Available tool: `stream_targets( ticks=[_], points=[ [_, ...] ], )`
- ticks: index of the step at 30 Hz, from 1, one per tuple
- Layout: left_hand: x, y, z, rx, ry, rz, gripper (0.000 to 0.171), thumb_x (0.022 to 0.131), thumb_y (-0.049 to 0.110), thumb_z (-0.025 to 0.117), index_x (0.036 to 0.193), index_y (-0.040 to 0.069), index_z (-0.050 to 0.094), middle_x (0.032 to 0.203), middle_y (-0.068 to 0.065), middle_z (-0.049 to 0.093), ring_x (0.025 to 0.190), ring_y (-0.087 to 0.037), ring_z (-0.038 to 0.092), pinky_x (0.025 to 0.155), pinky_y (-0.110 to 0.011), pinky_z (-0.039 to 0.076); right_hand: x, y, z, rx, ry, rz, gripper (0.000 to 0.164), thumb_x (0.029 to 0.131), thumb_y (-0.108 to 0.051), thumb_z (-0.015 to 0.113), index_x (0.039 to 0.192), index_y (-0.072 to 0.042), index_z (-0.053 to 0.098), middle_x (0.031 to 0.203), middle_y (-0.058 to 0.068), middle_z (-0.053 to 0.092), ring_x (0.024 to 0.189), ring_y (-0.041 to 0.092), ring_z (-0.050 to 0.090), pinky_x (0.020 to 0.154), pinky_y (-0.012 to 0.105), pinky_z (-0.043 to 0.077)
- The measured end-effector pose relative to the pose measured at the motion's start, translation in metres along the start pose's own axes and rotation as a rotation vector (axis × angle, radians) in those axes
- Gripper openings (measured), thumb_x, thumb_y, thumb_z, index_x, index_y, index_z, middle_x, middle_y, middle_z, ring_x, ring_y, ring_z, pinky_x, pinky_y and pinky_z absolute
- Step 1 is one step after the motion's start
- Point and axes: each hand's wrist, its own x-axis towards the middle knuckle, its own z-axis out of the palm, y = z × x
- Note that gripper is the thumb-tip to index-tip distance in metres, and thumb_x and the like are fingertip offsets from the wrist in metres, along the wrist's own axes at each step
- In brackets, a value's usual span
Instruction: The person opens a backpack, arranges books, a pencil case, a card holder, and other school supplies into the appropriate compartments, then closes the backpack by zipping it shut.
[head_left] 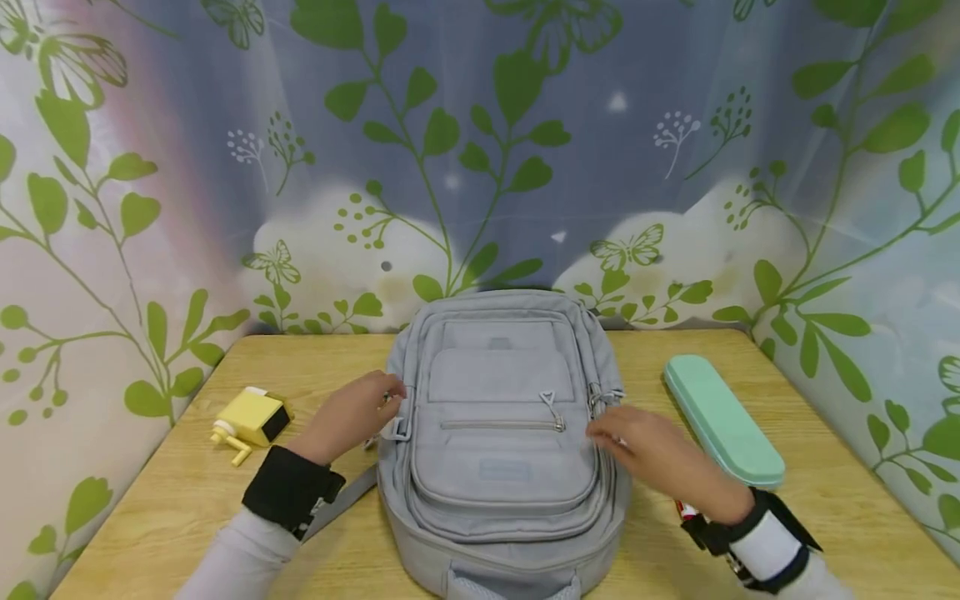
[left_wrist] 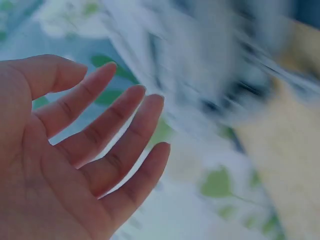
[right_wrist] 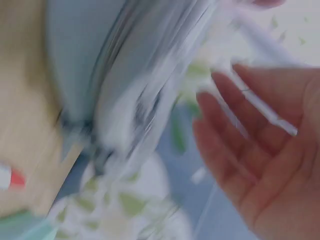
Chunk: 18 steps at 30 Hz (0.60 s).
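Observation:
A grey backpack (head_left: 498, 462) lies on the table between the two hands, its front pockets facing up and its top handle toward me. My left hand (head_left: 352, 417) is at its left side, near a strap buckle (head_left: 399, 429). In the left wrist view the fingers of the left hand (left_wrist: 100, 145) are spread and relaxed, with nothing in them. At the backpack's right side is my right hand (head_left: 652, 450). The right wrist view shows the right hand (right_wrist: 270, 145) with loosely bent fingers, apart from the blurred backpack (right_wrist: 135, 75). A thin pale strip shows between thumb and fingers.
On the left of the wooden table (head_left: 345, 558) stands a yellow sharpener-like box with a crank (head_left: 255, 415). A mint green pencil case (head_left: 723, 421) lies at the right. A red and white object (head_left: 684, 510) is partly hidden by the right wrist. Leaf-patterned curtain (head_left: 480, 167) surrounds the table.

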Motion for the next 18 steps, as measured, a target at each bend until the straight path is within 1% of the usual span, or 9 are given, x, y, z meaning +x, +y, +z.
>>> stream_targets(
  ticks=[2,4,6,8,9,11,13,15,18],
  points=[
    [0.010,0.018,-0.002,-0.005,-0.005,0.081,0.015,0.102,0.006,0.058,0.108,0.002,0.070,0.104,-0.012,0.068,0.086,-0.025,0.066,0.073,-0.038,0.054,0.007,0.020,-0.002,-0.088,0.020,0.130,0.018,0.089,0.003,0.075,0.105,-0.005,0.072,0.099,0.007,0.068,0.087,0.024,0.067,0.068,0.036,0.056],
    [0.019,0.036,-0.001,0.008,-0.015,0.164,0.014,0.102,0.006,0.058,0.107,0.003,0.071,0.103,-0.011,0.068,0.081,-0.023,0.065,0.069,-0.034,0.053,0.014,0.037,0.000,-0.138,0.015,0.212,0.023,0.087,0.006,0.074,0.109,-0.001,0.071,0.101,0.012,0.067,0.087,0.028,0.067,0.067,0.038,0.056],
    [0.029,0.052,0.002,0.036,-0.033,0.225,0.013,0.102,0.007,0.059,0.107,0.004,0.071,0.102,-0.010,0.067,0.076,-0.019,0.063,0.065,-0.029,0.051,0.020,0.050,0.005,-0.154,-0.001,0.240,0.023,0.087,0.009,0.073,0.109,0.002,0.070,0.100,0.014,0.065,0.086,0.030,0.065,0.067,0.039,0.055],
    [0.040,0.066,0.006,0.055,-0.070,0.267,0.014,0.103,0.009,0.059,0.107,0.004,0.072,0.101,-0.009,0.066,0.074,-0.018,0.061,0.065,-0.028,0.050,0.022,0.059,0.011,-0.158,-0.005,0.246,0.020,0.087,0.010,0.072,0.105,0.002,0.070,0.097,0.014,0.062,0.082,0.029,0.062,0.064,0.038,0.053],
    [0.046,0.073,0.009,0.066,-0.090,0.281,0.015,0.103,0.010,0.059,0.108,0.004,0.072,0.100,-0.009,0.066,0.075,-0.018,0.061,0.066,-0.028,0.050,0.023,0.062,0.013,-0.152,0.000,0.244,0.018,0.086,0.010,0.073,0.102,0.001,0.071,0.095,0.013,0.060,0.081,0.028,0.061,0.064,0.037,0.052],
    [0.057,0.082,0.014,0.090,-0.128,0.297,0.016,0.104,0.011,0.059,0.108,0.005,0.073,0.100,-0.008,0.066,0.081,-0.021,0.063,0.070,-0.030,0.052,0.023,0.065,0.016,-0.142,0.013,0.237,0.013,0.087,0.008,0.074,0.095,-0.001,0.070,0.091,0.010,0.057,0.077,0.025,0.057,0.061,0.035,0.050],
    [0.068,0.089,0.019,0.099,-0.163,0.297,0.017,0.104,0.011,0.058,0.109,0.005,0.073,0.102,-0.009,0.065,0.087,-0.023,0.064,0.076,-0.034,0.052,0.024,0.065,0.017,-0.140,0.027,0.238,0.011,0.087,0.005,0.076,0.089,-0.004,0.070,0.088,0.007,0.055,0.075,0.022,0.055,0.060,0.034,0.048],
    [0.077,0.092,0.024,0.100,-0.185,0.290,0.017,0.104,0.011,0.058,0.110,0.005,0.074,0.104,-0.009,0.066,0.091,-0.025,0.064,0.077,-0.036,0.053,0.026,0.061,0.015,-0.124,0.015,0.246,0.009,0.089,0.000,0.076,0.088,-0.006,0.069,0.086,0.005,0.055,0.072,0.018,0.054,0.059,0.032,0.047],
    [0.091,0.100,0.034,0.108,-0.205,0.286,0.017,0.104,0.010,0.058,0.112,0.006,0.073,0.109,-0.011,0.066,0.096,-0.027,0.064,0.081,-0.038,0.053,0.025,0.052,0.011,-0.092,-0.027,0.273,0.007,0.092,-0.004,0.074,0.088,-0.007,0.069,0.081,0.001,0.058,0.066,0.013,0.053,0.058,0.030,0.046]
  ],
)
